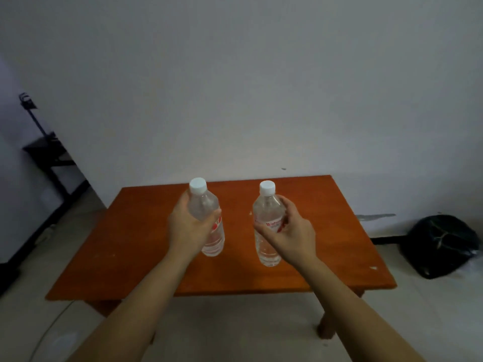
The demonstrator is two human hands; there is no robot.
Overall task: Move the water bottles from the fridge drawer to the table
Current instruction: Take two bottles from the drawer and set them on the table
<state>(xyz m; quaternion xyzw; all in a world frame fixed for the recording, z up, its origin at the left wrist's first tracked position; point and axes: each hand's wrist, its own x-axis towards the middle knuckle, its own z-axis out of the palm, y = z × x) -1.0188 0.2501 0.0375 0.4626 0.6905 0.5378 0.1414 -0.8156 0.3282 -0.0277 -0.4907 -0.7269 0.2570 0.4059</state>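
Two clear water bottles with white caps and red-printed labels, carried one per hand and held upright over a low orange-brown wooden table (pixel 130 244) at centre frame. Left bottle (pixel 206 207) gripped high, left hand (pixel 187 226) wrapped round shoulder and label, one fingertip showing at the bottle's right edge. Cap clear above the hand, lower body and base clear below.

Right bottle (pixel 266 212) gripped much the same way by the right hand (pixel 292 233), fingers curled round the upper body and thumb laid across the label. Cap again free above, base free below. Both hands closed snugly round the plastic.

Bottles kept vertical, side by side and well apart, likely for a steady set-down without knocking together. High grips likely chosen to leave the bases free for the tabletop. Bases over the middle of the tabletop; contact or a slight gap not clear from this angle.

Judged stage: delivery to the table, release not yet made. Fridge drawer out of view.

Elsewhere: a black bag (pixel 441 246) on the floor at right of frame, a black stand (pixel 49 152) at far left, a plain pale wall behind.
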